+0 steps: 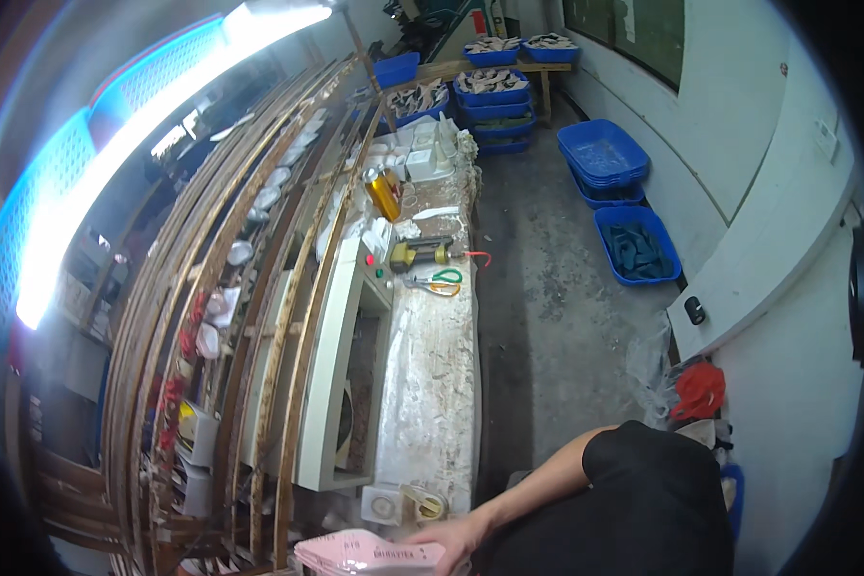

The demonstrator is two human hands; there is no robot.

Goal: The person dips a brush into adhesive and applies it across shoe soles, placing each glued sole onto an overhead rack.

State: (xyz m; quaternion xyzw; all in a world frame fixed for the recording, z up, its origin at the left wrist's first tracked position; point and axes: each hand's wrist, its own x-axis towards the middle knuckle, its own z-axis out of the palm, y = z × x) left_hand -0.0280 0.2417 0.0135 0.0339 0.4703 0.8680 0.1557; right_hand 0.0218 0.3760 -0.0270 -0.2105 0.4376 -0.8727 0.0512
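Note:
From the lower right my right arm, in a black short sleeve, reaches across to the bottom edge. My right hand (459,540) is closed on the near end of a stack of pink, printed, flat pieces (360,552), pointed at the left and shaped somewhat like shoe insoles. The lower edge cuts off part of the stack. Just beyond the hand, a small white box-shaped item (382,504) and a round yellowish item (428,501) lie at the bench's near end. My left hand is outside the picture.
A worn white bench (427,384) carries scissors (442,281), a tool with a red hook (422,254) and a golden can (384,197). A machine with a pale frame (326,384) and wooden rails (230,317) stand left. Blue trays (605,154) line the right wall.

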